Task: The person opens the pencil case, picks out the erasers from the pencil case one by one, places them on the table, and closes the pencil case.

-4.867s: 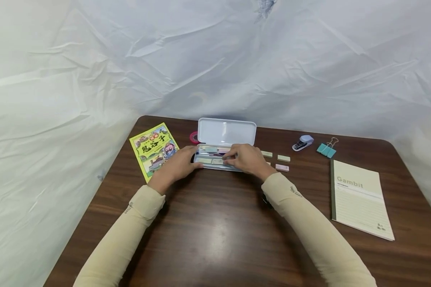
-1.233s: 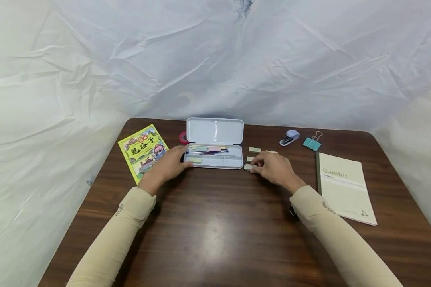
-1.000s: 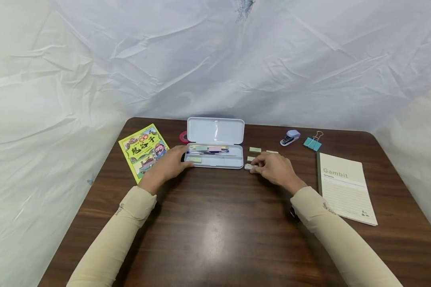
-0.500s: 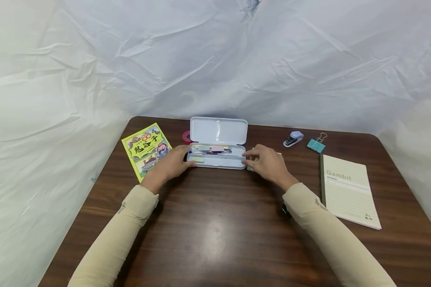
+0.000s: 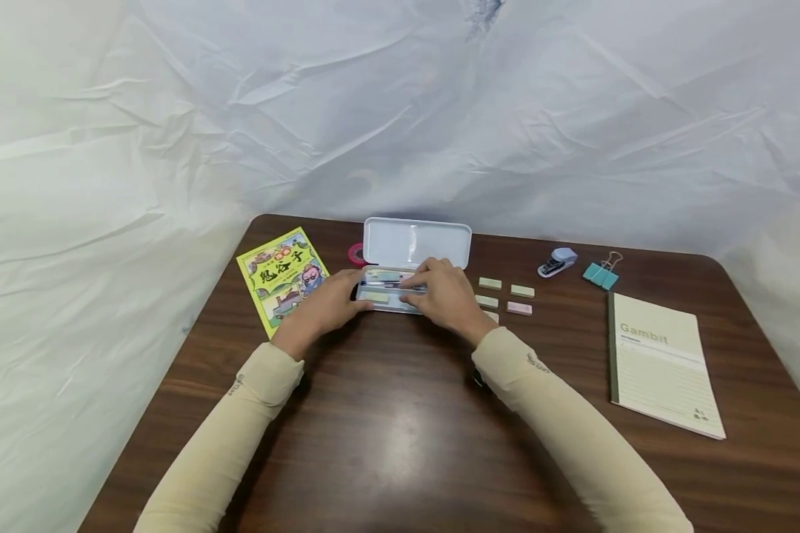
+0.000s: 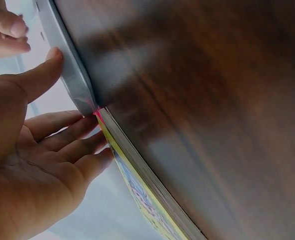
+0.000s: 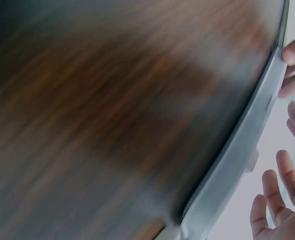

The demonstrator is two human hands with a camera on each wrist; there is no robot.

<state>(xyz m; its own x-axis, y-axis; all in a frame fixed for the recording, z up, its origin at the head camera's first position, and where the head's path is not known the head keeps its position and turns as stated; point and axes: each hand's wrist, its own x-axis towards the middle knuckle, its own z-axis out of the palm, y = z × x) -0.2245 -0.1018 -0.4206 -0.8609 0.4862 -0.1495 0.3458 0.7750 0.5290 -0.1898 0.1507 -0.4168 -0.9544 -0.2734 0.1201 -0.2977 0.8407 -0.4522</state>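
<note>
In the head view, the pencil case [image 5: 393, 310] is lying open near the tabletop's [image 5: 387, 414] back edge, its lid [image 5: 416, 244] standing up behind. The left hand [image 5: 327, 303] is clasping its left end, probably to stop so light a box sliding. The right hand [image 5: 450, 296] is hanging over the case, fingertips [image 5: 410, 283] parted around nothing I can see; one eraser [image 5: 376, 297] is lying just left of them, inside. Five more erasers [image 5: 522, 291] are sitting spaced out beyond that hand, perhaps for easy picking. The book [image 5: 283, 281] is lying by the left edge, the notebook [image 5: 667, 363] by the right, seemingly giving the arms room.

In the left wrist view, the thumb [image 6: 40, 77] is pressing the case's front wall while the fingers are reaching round its end, apparently pinning that corner.

In the right wrist view, the right hand's other fingers [image 7: 272, 192] are standing loosely apart, likely idle.
</note>
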